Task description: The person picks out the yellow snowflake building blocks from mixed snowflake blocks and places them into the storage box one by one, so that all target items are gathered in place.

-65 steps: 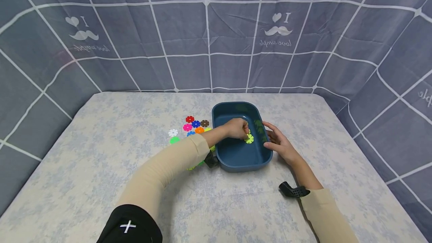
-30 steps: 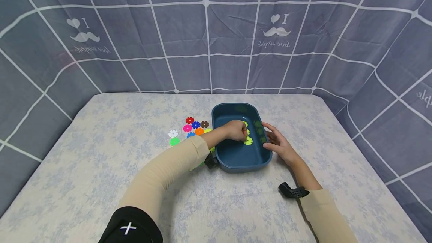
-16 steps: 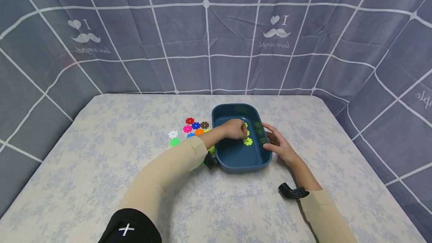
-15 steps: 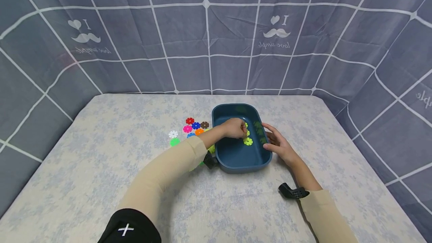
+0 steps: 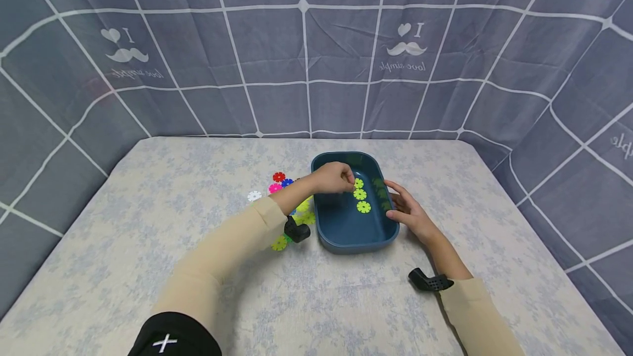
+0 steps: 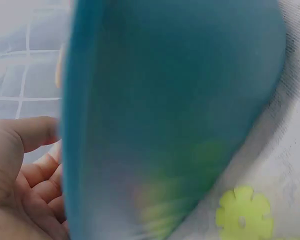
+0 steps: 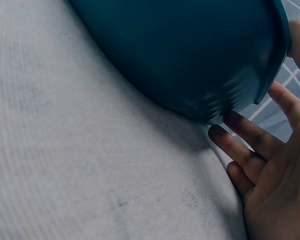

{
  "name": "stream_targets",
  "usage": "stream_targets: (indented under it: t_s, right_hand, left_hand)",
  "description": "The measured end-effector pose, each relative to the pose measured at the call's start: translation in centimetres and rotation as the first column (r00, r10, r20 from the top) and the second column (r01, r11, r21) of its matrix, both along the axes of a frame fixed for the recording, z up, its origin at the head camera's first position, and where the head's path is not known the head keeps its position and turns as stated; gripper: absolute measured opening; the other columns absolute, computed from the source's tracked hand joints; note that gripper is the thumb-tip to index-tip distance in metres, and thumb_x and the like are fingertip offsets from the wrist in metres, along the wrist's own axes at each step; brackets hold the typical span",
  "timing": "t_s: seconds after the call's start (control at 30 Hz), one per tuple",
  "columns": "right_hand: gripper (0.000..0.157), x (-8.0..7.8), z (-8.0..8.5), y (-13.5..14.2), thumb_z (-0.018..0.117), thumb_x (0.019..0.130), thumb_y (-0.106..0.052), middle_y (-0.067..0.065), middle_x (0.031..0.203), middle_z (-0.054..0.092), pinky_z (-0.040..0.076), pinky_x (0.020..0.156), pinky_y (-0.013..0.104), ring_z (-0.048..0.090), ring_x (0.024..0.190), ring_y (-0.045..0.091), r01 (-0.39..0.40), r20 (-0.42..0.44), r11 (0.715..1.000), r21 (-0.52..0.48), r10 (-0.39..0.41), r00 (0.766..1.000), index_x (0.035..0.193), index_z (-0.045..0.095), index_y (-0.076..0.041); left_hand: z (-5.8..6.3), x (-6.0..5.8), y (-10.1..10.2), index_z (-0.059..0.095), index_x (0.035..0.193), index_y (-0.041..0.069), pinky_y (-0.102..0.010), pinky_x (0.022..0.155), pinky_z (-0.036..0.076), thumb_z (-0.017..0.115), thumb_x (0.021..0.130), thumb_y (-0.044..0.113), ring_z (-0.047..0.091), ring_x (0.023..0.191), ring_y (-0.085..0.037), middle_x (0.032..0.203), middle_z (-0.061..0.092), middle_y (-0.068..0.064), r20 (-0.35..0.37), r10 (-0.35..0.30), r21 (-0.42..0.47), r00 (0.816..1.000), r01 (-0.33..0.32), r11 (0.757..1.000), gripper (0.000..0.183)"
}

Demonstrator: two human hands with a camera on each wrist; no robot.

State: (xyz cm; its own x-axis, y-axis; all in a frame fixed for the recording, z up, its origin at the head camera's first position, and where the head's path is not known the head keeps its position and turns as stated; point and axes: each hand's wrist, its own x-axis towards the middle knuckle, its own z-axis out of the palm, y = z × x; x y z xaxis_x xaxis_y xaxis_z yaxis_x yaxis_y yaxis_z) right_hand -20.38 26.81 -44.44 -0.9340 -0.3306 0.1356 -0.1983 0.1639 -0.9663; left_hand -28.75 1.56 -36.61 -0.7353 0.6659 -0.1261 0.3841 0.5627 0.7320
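Three yellow-green notched plastic discs, like interlocking building discs, lie in a row in a dark blue rectangular bin. Just left of that row, over the bin, my left hand has loosely bent fingers with no disc showing between them. The bin wall hides part of those fingers in the left wrist view. My right hand holds the bin's right side, its thumb and forefinger over the rim. Its other fingers rest along the outer wall in the right wrist view.
More discs lie on the table left of the bin, partly under my left forearm: red, pink, white and several yellow-green ones. Black wrist cameras sit on both wrists. A grey-blue checked curtain surrounds the table.
My left hand has drawn back to the left from the discs in the bin, uncovering all three. The left sleeve shifted left too. My right hand stays on the bin's side.
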Motion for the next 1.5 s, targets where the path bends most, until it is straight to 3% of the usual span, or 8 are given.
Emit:
stream_targets:
  t_s: [0.2,0.43,0.63,0.8,0.93,1.23,1.37,1.5]
  right_hand:
    - [0.071,0.0,0.1,0.1,0.057,0.093,-0.003,0.032,0.145,0.035,0.047,0.089,0.025,0.049,0.123,0.029,-0.004,-0.001,1.000,-0.003,0.004,1.000,0.154,0.021,-0.008]
    - [0.071,0.0,0.1,-0.1,0.057,0.093,-0.003,0.031,0.146,0.036,0.047,0.090,0.025,0.045,0.127,0.038,0.001,0.001,1.000,0.002,-0.001,1.000,0.155,0.022,-0.008]
    - [0.071,0.1,0.0,-0.1,0.057,0.093,-0.003,0.032,0.146,0.035,0.047,0.090,0.025,0.050,0.122,0.020,-0.003,-0.008,1.000,-0.006,0.003,1.000,0.154,0.022,-0.007]
    - [0.070,0.0,-0.1,0.0,0.057,0.093,-0.002,0.033,0.145,0.035,0.048,0.089,0.025,0.052,0.118,0.011,-0.010,-0.008,1.000,-0.016,0.010,1.000,0.154,0.022,-0.007]
    - [0.070,0.1,-0.1,0.0,0.057,0.094,-0.003,0.032,0.145,0.035,0.048,0.089,0.025,0.052,0.118,0.010,-0.013,-0.006,1.000,-0.009,0.013,1.000,0.155,0.021,-0.008]
    - [0.069,0.0,0.0,0.0,0.056,0.095,-0.003,0.033,0.145,0.035,0.048,0.089,0.025,0.053,0.117,0.008,-0.019,-0.016,1.000,-0.008,0.019,1.000,0.154,0.022,-0.008]
    - [0.069,0.0,0.0,0.0,0.056,0.095,-0.003,0.033,0.145,0.034,0.047,0.089,0.024,0.053,0.117,0.008,-0.021,-0.009,1.000,-0.017,0.021,1.000,0.155,0.022,-0.008]
    - [0.069,0.0,0.0,0.0,0.056,0.095,-0.003,0.033,0.145,0.035,0.048,0.089,0.024,0.053,0.117,0.010,-0.018,-0.009,1.000,-0.016,0.018,1.000,0.154,0.022,-0.008]
  left_hand:
    - [0.7,-0.1,-1.3,0.064,0.104,0.002,-0.030,0.074,0.050,0.067,0.093,0.014,0.062,0.080,-0.020,0.088,0.065,-0.006,0.011,0.008,0.021,1.000,-0.009,1.000,0.016]
    - [1.3,0.0,-2.7,0.062,0.102,0.002,-0.030,0.073,0.049,0.066,0.093,0.015,0.060,0.080,-0.022,0.088,0.065,-0.008,0.033,0.038,0.063,0.999,-0.040,0.997,0.016]
    - [2.0,0.4,-3.9,0.061,0.104,0.002,-0.030,0.074,0.050,0.065,0.094,0.014,0.061,0.092,-0.036,0.091,0.065,-0.009,0.056,0.064,0.097,0.996,-0.069,0.993,0.016]
    - [2.5,0.7,-5.2,0.061,0.105,0.003,-0.028,0.062,0.045,0.064,0.095,0.015,0.057,0.076,-0.027,0.093,0.064,-0.014,0.054,0.080,0.100,0.995,-0.085,0.991,0.017]
    - [2.7,1.0,-6.2,0.061,0.106,0.002,-0.033,0.058,0.045,0.064,0.095,0.014,0.050,0.066,-0.023,0.092,0.063,-0.015,0.071,0.106,0.114,0.992,-0.114,0.987,0.016]
    - [2.6,1.6,-7.7,0.061,0.104,0.001,-0.041,0.073,0.052,0.064,0.095,0.014,0.057,0.087,-0.043,0.089,0.061,-0.011,0.045,0.119,0.141,0.992,-0.124,0.982,0.016]
    - [2.3,1.9,-8.6,0.060,0.103,0.000,-0.051,0.080,0.050,0.063,0.095,0.011,0.056,0.088,-0.045,0.089,0.060,-0.010,0.040,0.119,0.168,0.992,-0.124,0.978,0.014]
    - [1.6,2.4,-9.6,0.061,0.101,0.000,-0.048,0.077,0.049,0.063,0.095,0.011,0.056,0.086,-0.041,0.090,0.059,-0.008,0.052,0.135,0.183,0.989,-0.143,0.973,0.013]
